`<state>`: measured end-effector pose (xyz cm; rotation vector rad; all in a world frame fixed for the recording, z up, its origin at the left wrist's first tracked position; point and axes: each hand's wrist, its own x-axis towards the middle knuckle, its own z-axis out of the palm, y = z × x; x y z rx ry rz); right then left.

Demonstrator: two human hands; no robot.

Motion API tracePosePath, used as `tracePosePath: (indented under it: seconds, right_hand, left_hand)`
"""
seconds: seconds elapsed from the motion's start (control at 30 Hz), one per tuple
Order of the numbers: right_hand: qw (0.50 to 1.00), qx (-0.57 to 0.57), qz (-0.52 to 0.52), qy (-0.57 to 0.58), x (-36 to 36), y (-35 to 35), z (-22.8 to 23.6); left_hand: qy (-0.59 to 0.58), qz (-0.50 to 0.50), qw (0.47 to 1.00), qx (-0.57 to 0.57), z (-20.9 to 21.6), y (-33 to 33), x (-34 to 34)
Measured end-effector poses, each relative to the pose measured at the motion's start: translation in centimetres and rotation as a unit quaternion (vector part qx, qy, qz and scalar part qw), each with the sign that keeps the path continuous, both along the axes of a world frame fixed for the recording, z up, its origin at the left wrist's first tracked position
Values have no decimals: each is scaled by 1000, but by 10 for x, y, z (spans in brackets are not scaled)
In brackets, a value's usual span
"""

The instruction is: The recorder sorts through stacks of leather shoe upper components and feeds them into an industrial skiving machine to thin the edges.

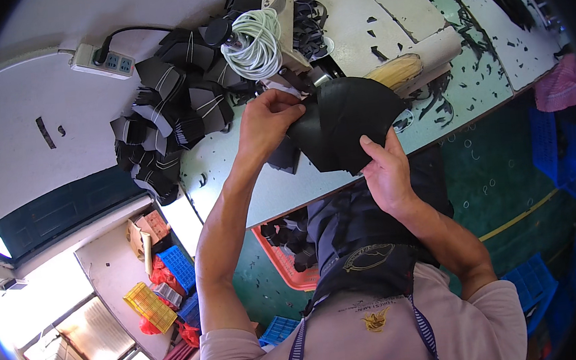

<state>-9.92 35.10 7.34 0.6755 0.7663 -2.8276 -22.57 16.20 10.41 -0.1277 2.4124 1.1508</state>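
A black, curved, leather-like piece (348,124) is held flat between my hands, close to the working end of a cream-coloured bench machine (421,64). My left hand (267,124) is closed in a pinch on its upper left edge, right beside the machine's metal parts. Gripping the lower right edge, my right hand (389,172) has its thumb on top; the fingers beneath are mostly hidden. Another small dark piece (284,158) lies on the pale tabletop (234,184), partly covered by the held piece.
Bundles of tied black pieces (168,115) are heaped left of the machine. A coiled pale cord (253,44) hangs on the machine's post, and a power strip (101,61) lies behind. Black scraps (440,93) litter the right side. An orange basket (288,271) stands below the table edge.
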Motion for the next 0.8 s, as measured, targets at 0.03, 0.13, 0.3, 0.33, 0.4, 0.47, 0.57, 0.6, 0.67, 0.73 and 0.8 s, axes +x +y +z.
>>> tracePosePath:
  seconds: [0.03,0.13,0.3,0.33,0.4,0.47,0.57,0.6,0.67,0.73,0.8]
  right_hand:
    - [1000,-1,3,2,0,1,1]
    - [1000,-5,1,20,-3,6,0]
    - [998,47,21,47,6,12,-7]
    - [996,57,39,55,9,5,-5]
    - [977,163,109,80,23,-10,-13]
    - [963,192,141,123,25,-11,-2]
    - [877,452,114,114,25,22,7]
    - [860,481,77,153,11,32,8]
    - [771,572,98,263,-35,52,25]
    - [630,685,29,365,-92,50,26]
    - [506,759,51,407,-147,47,11]
  left_hand:
    - [2,3,1000,-1,-1,4,1]
    - [-9,81,994,74,-10,11,6]
    - [-4,33,982,186,1,19,59]
    - [30,44,974,219,-6,28,82]
    - [70,54,962,258,-11,35,105]
    - [75,38,978,189,-1,33,111]
    - [-157,40,950,268,23,-2,118]
    - [-156,37,949,272,22,-9,125]
    - [-308,-53,913,262,15,-25,146]
    - [-308,-103,902,283,13,-17,170]
    - [-355,-94,879,305,16,-10,183]
